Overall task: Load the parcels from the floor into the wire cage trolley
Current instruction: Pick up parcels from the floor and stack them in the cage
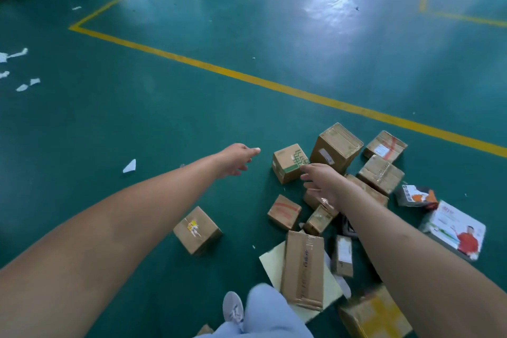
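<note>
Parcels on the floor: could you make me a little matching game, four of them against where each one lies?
Things:
1. box with green pattern
2. box with yellow sticker
3. white box with a red-shirted figure
4. box with yellow tape

Places:
A. bottom right corner
B. alone, left of the pile
C. between the two hands
D. far right edge of the pile

Pairs: 1-C, 2-B, 3-D, 4-A

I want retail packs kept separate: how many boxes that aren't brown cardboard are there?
2: a dark, orange-printed box at the pile's right edge, and a white box beside it, nearer the camera. The right arm may hide more.
</note>
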